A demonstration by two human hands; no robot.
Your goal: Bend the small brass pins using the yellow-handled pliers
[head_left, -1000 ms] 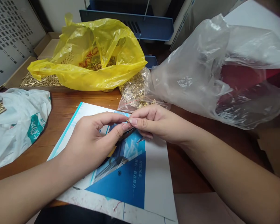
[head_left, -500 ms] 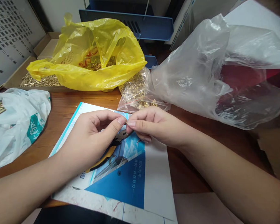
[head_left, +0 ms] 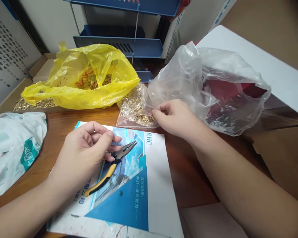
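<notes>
My left hand (head_left: 89, 142) hovers over the printed sheet (head_left: 161, 185), thumb and index finger pressed together and the other fingers loosely curled. Whatever the pinch holds is too small to make out. Beneath its fingers lie pliers (head_left: 111, 170) with yellow and black handles, jaws pointing to the upper right. At the right edge of a clear zip bag (head_left: 136, 110) full of small brass-coloured pieces is my right hand (head_left: 175, 117). Its thumb and index finger are closed together by the plastic; what they grip is hidden.
Behind stands a yellow plastic bag (head_left: 84, 97) with brass-coloured pieces, beside a cardboard box (head_left: 5, 99) of brass-coloured pins. A white and green bag (head_left: 12, 148) lies at left. A large clear bag (head_left: 178, 79) with something red inside stands at right, before a blue rack (head_left: 149, 48).
My hands were together over the pliers and have parted. The right has moved up to the zip bag; the left has drawn back leftward, baring the pliers. The view has also shifted.
</notes>
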